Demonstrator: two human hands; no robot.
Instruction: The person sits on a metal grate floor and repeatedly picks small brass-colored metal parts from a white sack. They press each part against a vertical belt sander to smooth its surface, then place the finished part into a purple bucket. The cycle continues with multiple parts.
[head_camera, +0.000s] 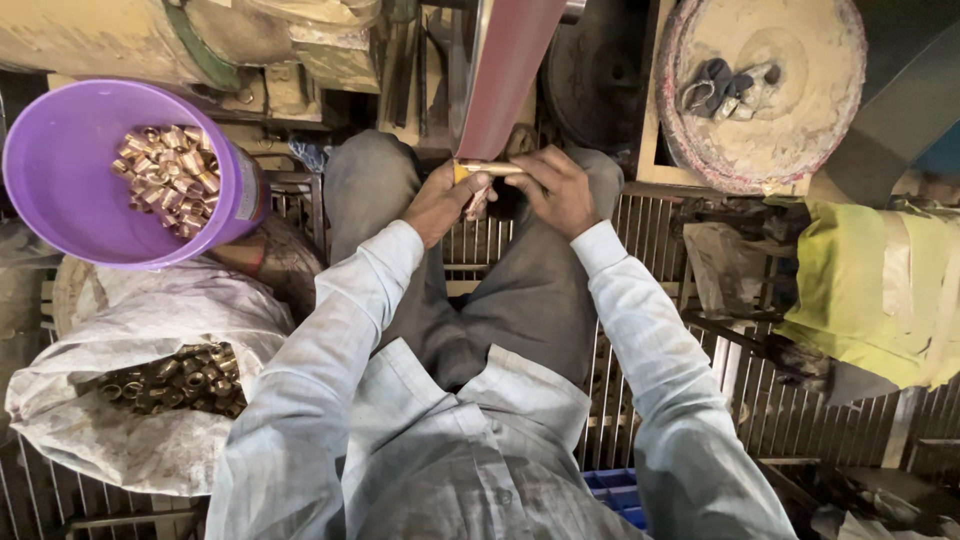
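Brass rod (488, 169) pinched at both ends, left hand (441, 203) and right hand (556, 190) clamped on it, its left end touching the reddish sanding belt (505, 75). Purple bucket (60, 190) of shiny bushings to the left, white sack (150, 400) of dull ones below it (both well apart from hands).

Pale blue-grey long-sleeved shirt, buttoned front; grey trousers.

At lower left we see a white sack (130, 400) (open, holding dull metal rings (175, 380))
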